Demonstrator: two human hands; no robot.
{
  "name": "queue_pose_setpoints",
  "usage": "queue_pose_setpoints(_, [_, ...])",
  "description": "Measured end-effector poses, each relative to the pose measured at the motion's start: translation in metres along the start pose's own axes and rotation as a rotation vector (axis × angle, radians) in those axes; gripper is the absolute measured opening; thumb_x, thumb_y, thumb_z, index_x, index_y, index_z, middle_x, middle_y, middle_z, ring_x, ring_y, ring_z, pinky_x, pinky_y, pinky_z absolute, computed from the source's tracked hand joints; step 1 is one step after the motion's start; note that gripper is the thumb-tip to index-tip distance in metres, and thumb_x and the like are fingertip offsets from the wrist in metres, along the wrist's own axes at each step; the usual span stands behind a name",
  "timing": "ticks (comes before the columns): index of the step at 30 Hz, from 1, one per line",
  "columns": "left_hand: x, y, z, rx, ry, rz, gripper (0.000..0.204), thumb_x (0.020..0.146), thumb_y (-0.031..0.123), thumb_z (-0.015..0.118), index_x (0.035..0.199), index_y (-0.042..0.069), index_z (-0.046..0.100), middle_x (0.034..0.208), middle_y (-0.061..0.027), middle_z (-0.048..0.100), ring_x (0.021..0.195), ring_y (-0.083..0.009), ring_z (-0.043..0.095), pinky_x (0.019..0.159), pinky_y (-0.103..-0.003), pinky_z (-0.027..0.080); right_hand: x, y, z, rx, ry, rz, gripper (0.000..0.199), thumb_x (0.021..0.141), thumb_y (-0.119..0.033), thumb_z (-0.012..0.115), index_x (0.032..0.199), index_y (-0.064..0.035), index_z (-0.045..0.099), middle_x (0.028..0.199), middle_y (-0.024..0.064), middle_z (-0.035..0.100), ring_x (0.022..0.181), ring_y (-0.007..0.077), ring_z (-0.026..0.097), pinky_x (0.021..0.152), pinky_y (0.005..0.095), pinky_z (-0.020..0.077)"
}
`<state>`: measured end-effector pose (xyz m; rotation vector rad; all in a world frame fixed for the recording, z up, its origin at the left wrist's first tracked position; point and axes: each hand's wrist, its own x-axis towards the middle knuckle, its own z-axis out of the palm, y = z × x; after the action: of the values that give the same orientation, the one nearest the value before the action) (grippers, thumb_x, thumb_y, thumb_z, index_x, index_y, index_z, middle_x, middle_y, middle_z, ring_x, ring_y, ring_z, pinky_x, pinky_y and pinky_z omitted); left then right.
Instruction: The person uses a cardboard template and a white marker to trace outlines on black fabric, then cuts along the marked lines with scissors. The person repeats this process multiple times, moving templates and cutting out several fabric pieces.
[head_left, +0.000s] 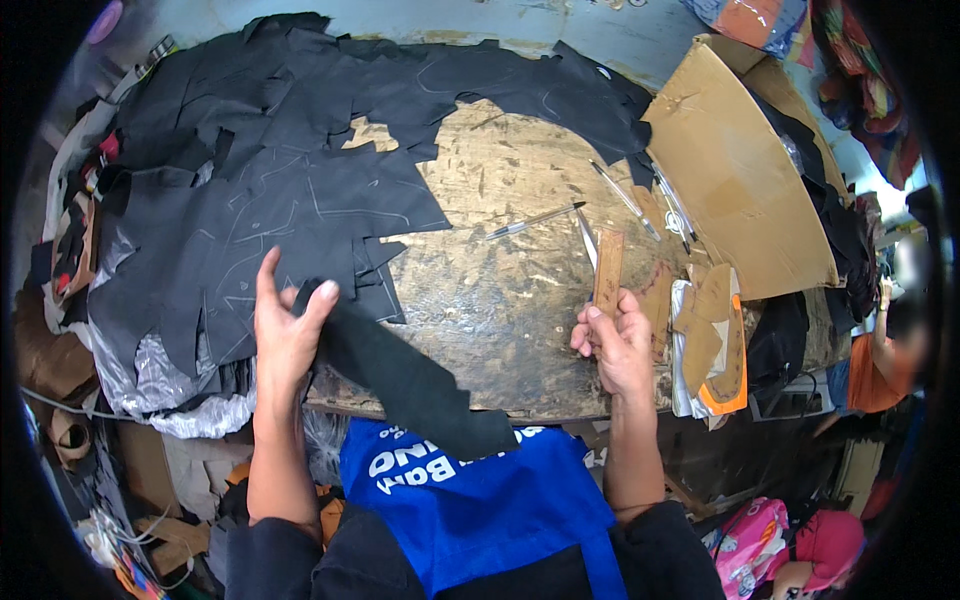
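Observation:
My left hand (285,325) pinches one end of a long black piece of sheet material (400,370) between thumb and fingers, the index finger pointing up. The piece hangs slantwise past the table's front edge, its notched lower end over my blue apron (500,510). My right hand (618,340) grips a narrow, flat brown strip (608,270) that stands up from the closed fingers. Left of my left hand, black sheets (290,200) with pale chalk-like outlines cover much of the table.
The worn wooden table (470,290) carries a pen (535,220), another pen-like tool (625,200) and scissors (677,210). Brown pattern pieces (703,335) lie stacked at the right, before a large cardboard box (740,170). A person in orange (875,375) is at the far right.

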<state>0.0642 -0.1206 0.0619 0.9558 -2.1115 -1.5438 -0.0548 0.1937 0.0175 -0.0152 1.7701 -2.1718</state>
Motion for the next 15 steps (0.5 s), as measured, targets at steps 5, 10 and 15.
queue_pose_setpoints(5, [0.016,0.015,0.02,-0.392,-0.054,-0.04,0.082,0.08,0.014,0.074,0.143,-0.001,0.024,0.106,-0.0202,0.058,0.091,-0.0213,0.062,0.076,-0.03,0.053,-0.001,0.004,0.008,0.102,0.091,-0.129,0.009,0.094,-0.008,0.053,0.1,-0.0026,0.048,0.08,0.007,0.058,0.055,0.0132,0.058,0.045,0.0223,0.0419])
queue_pose_setpoints(10, [0.016,0.001,-0.001,-0.453,0.007,0.074,0.068,0.082,0.001,0.066,0.14,0.0,0.03,0.101,-0.0166,0.059,0.087,-0.0193,0.063,0.074,-0.029,0.054,-0.01,-0.003,-0.004,0.008,0.171,-0.154,0.012,0.094,-0.015,0.055,0.094,-0.0035,0.053,0.077,0.0067,0.061,0.056,0.011,0.058,0.047,0.022,0.0436])
queue_pose_setpoints(15, [-0.005,-0.059,-0.038,0.186,0.116,0.103,0.053,0.083,-0.002,0.061,0.132,-0.001,0.045,0.078,0.0001,0.054,0.073,-0.0064,0.053,0.065,-0.019,0.042,-0.006,-0.006,-0.008,-0.269,0.038,-0.032,0.018,0.086,-0.007,0.067,0.101,0.0024,0.061,0.082,0.0055,0.065,0.063,0.0063,0.058,0.056,0.0191,0.0478])
